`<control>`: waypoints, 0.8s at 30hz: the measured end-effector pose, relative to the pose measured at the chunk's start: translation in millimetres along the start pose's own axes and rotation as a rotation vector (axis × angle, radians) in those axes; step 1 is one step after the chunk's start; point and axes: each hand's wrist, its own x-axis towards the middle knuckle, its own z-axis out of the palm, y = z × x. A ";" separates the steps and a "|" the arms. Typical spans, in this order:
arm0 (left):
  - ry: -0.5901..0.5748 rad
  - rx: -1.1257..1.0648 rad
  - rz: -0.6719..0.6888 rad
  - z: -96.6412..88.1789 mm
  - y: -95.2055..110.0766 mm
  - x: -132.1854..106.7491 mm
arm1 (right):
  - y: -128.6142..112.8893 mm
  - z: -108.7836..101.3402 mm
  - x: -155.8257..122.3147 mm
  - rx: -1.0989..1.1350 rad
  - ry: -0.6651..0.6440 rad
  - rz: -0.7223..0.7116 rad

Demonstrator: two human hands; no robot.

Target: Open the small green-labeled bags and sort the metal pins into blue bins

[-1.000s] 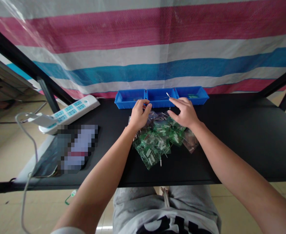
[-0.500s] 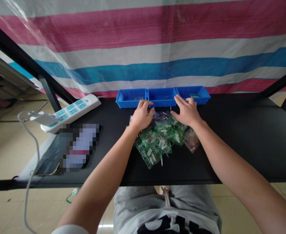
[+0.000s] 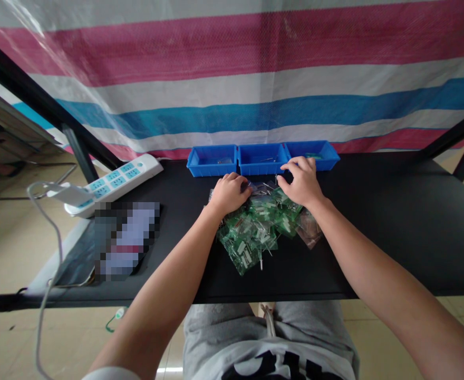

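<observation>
A heaped pile of small green and clear plastic bags [image 3: 261,221], with metal pins and pale pieces among them, lies on the black table. At its upper left edge, my left hand [image 3: 231,194] rests on the bags, its fingers bent and the thumb apart from the index finger. My right hand [image 3: 302,180] hovers over the upper right of the pile, thumb and index finger spread with a gap between them. A small upright metal piece shows near that thumb. Just beyond both hands stand three joined blue bins: left [image 3: 212,170], middle [image 3: 261,168] and right [image 3: 327,162].
A white power strip [image 3: 117,184] with a plugged-in charger and cable stands at the left. Near it lies a blurred-out phone [image 3: 137,232]. Black frame posts [image 3: 79,153] rise at the table's sides, and a striped plastic sheet [image 3: 232,74] hangs behind.
My right hand has drawn back slightly from the bins' front edge, its fingers more bent. My left hand has dropped lower onto the bags and its index finger has curled in.
</observation>
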 end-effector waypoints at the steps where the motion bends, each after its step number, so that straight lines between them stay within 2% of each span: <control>1: -0.006 0.001 0.008 0.7 -0.4 0.1 | -0.2 0.7 -0.2 -0.009 -0.001 0.004; 6: -0.029 -0.008 -0.008 1.1 -1.6 2.3 | -1.2 3.8 -1.0 -0.018 -0.039 -0.014; 10: -0.077 -0.059 -0.054 -3.4 0.2 3.6 | -2.8 5.0 -1.5 -0.018 -0.005 -0.028; 17: 0.005 -0.218 -0.210 -8.8 0.0 5.5 | -8.5 2.2 -2.7 0.016 0.023 -0.017; 20: 0.030 -0.325 -0.150 -11.6 -1.1 5.2 | -13.6 -1.1 -2.1 0.078 0.009 -0.047; 24: 0.115 -0.395 0.027 -18.9 3.1 2.1 | -21.0 -7.1 -1.2 0.198 -0.054 -0.116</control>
